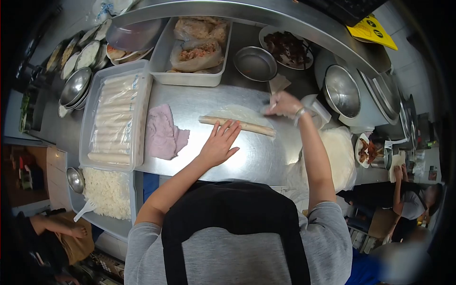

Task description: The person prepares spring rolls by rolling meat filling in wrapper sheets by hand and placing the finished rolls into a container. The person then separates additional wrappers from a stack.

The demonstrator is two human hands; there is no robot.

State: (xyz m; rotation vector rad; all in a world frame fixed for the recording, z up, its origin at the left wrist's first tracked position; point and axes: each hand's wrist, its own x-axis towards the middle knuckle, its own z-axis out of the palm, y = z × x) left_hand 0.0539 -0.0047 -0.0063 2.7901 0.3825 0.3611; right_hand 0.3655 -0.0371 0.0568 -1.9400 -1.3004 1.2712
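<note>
My left hand [222, 144] lies flat with its fingers stretched over a long, pale filled roll [256, 128] on the steel worktop. Behind the roll, a thin round wrapper sheet [237, 112] spreads out, dusted or moist on top. My right hand [285, 105] hovers by the sheet's right edge with its fingers curled together; motion blur hides what they hold, if anything. Just behind that hand is a small beige piece [279, 83]. To the left of the roll lies a crumpled pink cloth [164, 133].
A plastic tub [84, 137] at left holds several wrapped rolls. Behind are a tub [187, 79] of bagged filling, a metal bowl [255, 64] and a plate of dark food [286, 47]. Rice [109, 194] sits front left; bagged dough sheets [337, 152] sit right. Other people stand both sides.
</note>
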